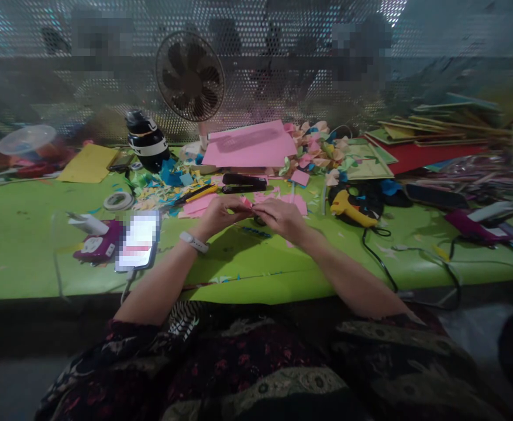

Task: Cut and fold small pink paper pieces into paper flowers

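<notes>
Between my two hands, at the middle of the green table (221, 263), is a small piece of pink paper (246, 202). My left hand (223, 215), with a white band on its wrist, pinches the paper from the left. From the other side, the fingers of my right hand (280, 215) close on its right edge. A small dark round thing shows just under the fingertips; I cannot make out what it is. Flat pink paper pieces (200, 206) lie behind my left hand, and a black stapler (244, 180) is beyond both hands.
Paper scraps and a yellow cutter (201, 194) lie behind my left hand. A lit phone (138, 241) and tape roll (119, 201) are left. Rightward are a yellow glue gun (353, 209) and its cable. A fan (190, 76), black bottle (147, 143) and folded paper pile (315, 146) stand behind.
</notes>
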Motion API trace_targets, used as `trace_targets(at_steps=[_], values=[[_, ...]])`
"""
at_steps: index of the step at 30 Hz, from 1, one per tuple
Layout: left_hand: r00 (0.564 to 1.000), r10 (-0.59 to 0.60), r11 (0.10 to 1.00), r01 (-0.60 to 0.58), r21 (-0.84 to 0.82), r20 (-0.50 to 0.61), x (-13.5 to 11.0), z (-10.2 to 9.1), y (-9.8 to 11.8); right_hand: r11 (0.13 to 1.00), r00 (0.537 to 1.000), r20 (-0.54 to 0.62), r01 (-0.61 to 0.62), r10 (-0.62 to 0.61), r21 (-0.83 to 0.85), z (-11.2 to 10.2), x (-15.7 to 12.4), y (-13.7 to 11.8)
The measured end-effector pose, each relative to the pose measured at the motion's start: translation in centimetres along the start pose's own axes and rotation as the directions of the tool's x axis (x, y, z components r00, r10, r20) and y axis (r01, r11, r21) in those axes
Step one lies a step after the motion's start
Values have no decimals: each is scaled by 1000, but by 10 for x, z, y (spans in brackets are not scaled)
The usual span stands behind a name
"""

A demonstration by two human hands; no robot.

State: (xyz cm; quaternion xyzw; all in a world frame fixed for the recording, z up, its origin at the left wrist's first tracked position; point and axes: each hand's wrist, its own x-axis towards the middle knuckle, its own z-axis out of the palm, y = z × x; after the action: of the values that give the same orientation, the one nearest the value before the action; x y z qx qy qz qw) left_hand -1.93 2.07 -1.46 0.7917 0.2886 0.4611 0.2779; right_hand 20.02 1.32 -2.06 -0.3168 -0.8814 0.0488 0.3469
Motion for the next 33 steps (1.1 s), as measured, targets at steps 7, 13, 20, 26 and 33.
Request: trace_targets(at_steps=[7, 13, 20, 26, 33], values=[[999, -45, 999, 45, -20, -10, -1, -2, 2, 998, 1000, 8, 4, -4, -56, -3, 0, -3], [957, -291, 922, 276, -272, -16, -1, -2, 6, 997, 997, -71, 10, -15, -72, 0, 0, 0], [859, -499, 759, 497, -420, 116, 0, -2, 3, 999, 1000, -8, -2, 2, -50, 3, -1, -1], [864, -491, 764, 490, -420, 114, -3, 2, -3, 998, 1000, 6, -8, 9, -56, 5, -2, -1], [808, -571, 765, 460, -451, -144, 2, -5, -7, 984, 981, -101, -173, 168, -45, -3, 2, 24]])
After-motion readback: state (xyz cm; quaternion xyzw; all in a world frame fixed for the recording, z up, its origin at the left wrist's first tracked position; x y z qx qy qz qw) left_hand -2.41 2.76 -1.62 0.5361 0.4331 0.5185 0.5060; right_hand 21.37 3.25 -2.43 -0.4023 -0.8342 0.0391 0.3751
